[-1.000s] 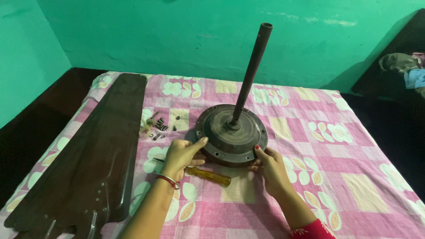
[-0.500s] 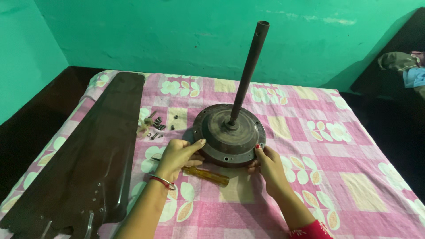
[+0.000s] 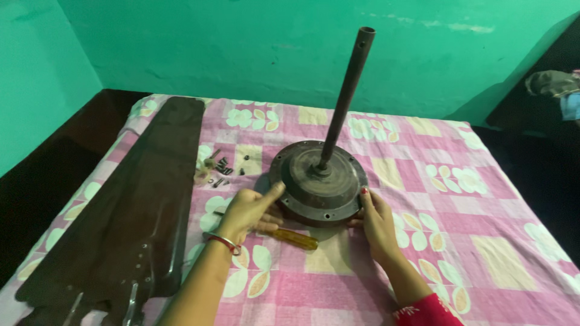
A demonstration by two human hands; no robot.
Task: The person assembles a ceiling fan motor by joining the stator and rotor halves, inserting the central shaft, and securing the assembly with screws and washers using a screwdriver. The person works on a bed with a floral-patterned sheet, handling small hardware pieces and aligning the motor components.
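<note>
A bed covered by a pink checked sheet with white and yellow flower prints (image 3: 483, 253) is seen from above, set against a green wall. At the far left, long dark brown metal fan blades (image 3: 130, 205) are laid lengthwise along the bed's edge. Just right of their upper part, a small scatter of dark screws and bolts (image 3: 220, 169) is spread on the sheet.

Next, the left hand (image 3: 251, 208), with a red and silver bangle on its wrist, is pressed with fingers open against the left rim of a round, rusty brown metal fan motor housing (image 3: 318, 181). Below that hand, a screwdriver with an amber plastic handle (image 3: 293, 237) is lying on the sheet, just in front of the housing.

The housing is placed flat near the middle of the bed, and a dark metal rod (image 3: 347, 96) is standing up from its centre, tilted slightly right. The right hand (image 3: 377, 220), with red-painted nails, is laid open against the housing's right rim, so the housing is held between the two hands, which are well apart.

At the far right, a bundle of cloth (image 3: 553, 84) is partly seen.
</note>
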